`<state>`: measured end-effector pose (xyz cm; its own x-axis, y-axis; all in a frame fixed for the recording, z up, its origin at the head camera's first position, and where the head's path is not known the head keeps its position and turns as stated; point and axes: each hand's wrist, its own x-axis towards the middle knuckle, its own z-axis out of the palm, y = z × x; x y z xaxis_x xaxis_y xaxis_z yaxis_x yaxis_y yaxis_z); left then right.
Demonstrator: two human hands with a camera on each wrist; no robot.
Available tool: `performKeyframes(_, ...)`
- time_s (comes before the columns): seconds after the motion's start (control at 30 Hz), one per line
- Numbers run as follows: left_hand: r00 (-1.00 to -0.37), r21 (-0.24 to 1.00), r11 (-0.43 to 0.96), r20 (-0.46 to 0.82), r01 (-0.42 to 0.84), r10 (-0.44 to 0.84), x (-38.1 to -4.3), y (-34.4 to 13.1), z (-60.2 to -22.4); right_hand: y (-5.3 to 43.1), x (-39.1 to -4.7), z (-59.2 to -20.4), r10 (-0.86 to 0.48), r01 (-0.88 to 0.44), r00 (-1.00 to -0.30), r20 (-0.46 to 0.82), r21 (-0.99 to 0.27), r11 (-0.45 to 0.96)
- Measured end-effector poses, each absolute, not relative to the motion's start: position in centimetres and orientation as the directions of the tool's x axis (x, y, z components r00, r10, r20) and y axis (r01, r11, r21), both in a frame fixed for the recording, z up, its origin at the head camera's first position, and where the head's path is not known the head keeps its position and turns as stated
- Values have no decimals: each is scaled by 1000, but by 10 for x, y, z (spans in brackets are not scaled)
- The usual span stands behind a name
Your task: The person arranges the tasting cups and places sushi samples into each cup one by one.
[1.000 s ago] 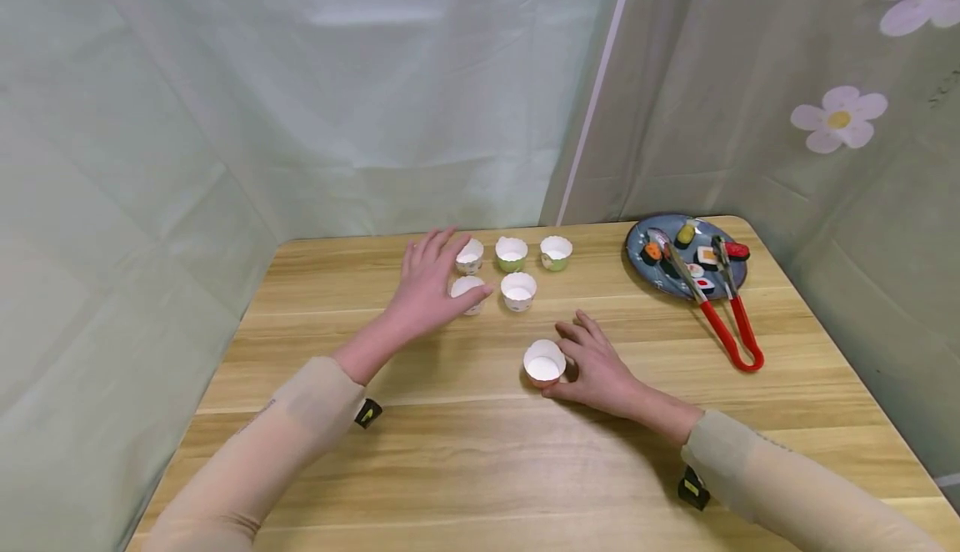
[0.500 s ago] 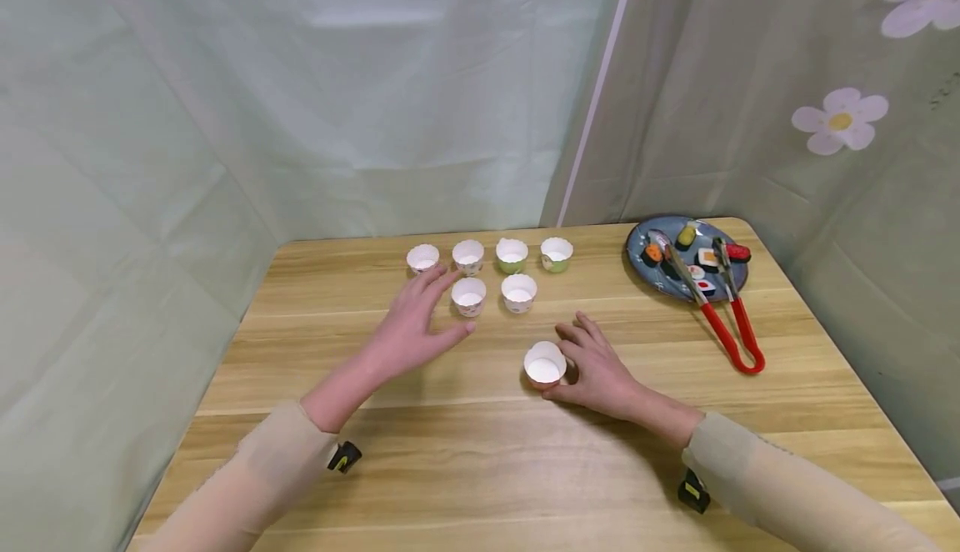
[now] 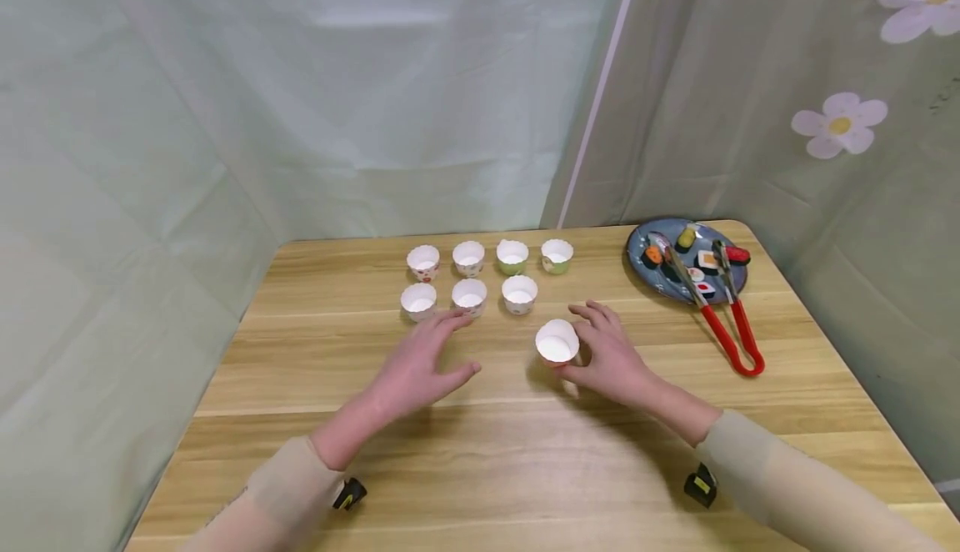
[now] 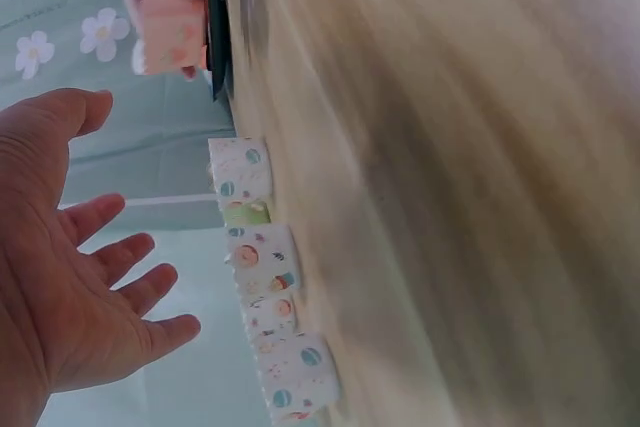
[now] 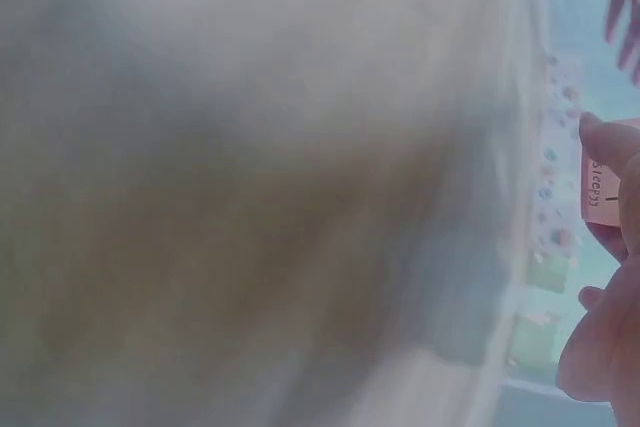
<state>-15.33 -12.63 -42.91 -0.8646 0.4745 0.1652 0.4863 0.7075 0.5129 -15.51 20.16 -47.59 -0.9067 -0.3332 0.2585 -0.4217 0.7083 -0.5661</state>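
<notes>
In the head view my right hand (image 3: 611, 360) pinches a cupcake cup (image 3: 557, 342) between thumb and fingers. Its inside is white and its outer wall salmon-pink. The left wrist view shows this pink cup (image 4: 172, 35) upright and raised above the tabletop. Small lettering shows on its wall (image 5: 600, 187) in the right wrist view. My left hand (image 3: 420, 368) holds nothing, its thumb and fingers spread apart, just in front of the cup row. Closest to its fingertips are a patterned white cup (image 3: 468, 296) and the cup at the row's left end (image 3: 418, 302).
Behind stands a second row of cups, including a green one (image 3: 512, 258). At the back right, a blue plate (image 3: 652, 279) carries several sushi pieces, with red-handled tongs (image 3: 723, 337) lying across it. A curtain (image 3: 420, 118) hangs behind the wooden table (image 3: 510, 469).
My left hand has drawn back from the cups towards me, bringing the front row's left-end cup into view. My right hand has raised the pink cup and shifted it slightly forward and right.
</notes>
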Motion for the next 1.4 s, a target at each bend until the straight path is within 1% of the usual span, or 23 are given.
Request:
performKeyframes(0.3,-846,489,703,163,516,507,-136,-125,-444,220,-179,-455,-228,-370,-924,306,-572,732)
performKeyframes(0.5,-829,475,696,151,539,539,-126,-124,-453,224,-196,-450,-195,-350,-928,318,-564,748)
performKeyframes(0.6,-818,464,693,142,552,557,-121,-123,-458,224,-204,-452,-182,-319,-940,289,-550,772)
performKeyframes(0.77,-819,488,686,114,539,562,-114,-122,-464,220,-217,-457,-154,-241,-967,203,-532,811)
performKeyframes(1.0,-819,490,684,119,540,561,-108,-123,-470,216,-229,-463,-107,-137,-990,87,-519,843)
performKeyframes(1.4,-834,493,698,118,520,538,-105,-127,-472,208,-243,-471,-63,-60,-998,10,-488,871)
